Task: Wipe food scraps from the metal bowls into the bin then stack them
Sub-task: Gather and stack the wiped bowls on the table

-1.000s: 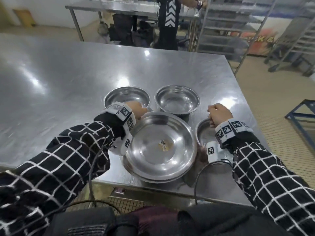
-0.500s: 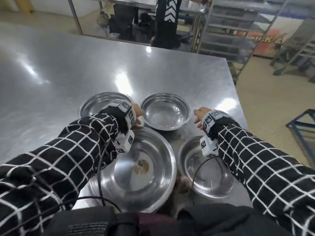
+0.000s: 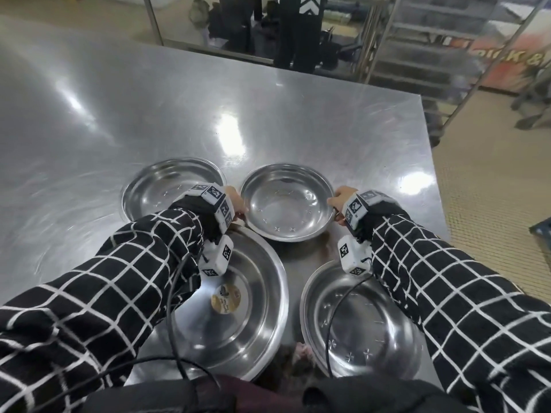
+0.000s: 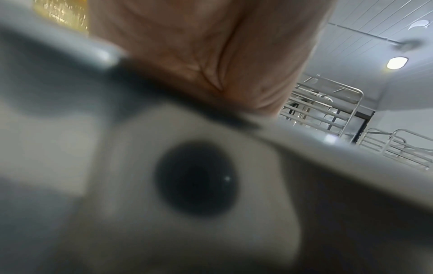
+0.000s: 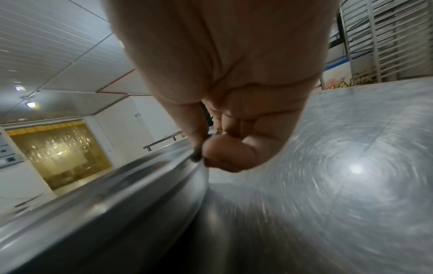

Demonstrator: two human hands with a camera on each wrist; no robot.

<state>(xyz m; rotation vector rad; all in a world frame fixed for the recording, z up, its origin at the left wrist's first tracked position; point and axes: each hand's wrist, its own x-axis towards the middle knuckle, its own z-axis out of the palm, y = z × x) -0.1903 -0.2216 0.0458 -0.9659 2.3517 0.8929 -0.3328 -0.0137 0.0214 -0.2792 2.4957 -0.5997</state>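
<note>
I have the far middle bowl by its rim, right hand pinching one edge, left hand at the opposite edge, grip hidden. All four bowls sit apart on the surface; the large bowl holds scraps, so I judge wiping and stacking remain.

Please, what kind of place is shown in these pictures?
Probably a commercial kitchen or bakery: a large stainless steel table, tall tray racks behind it, and several metal bowls.
</note>
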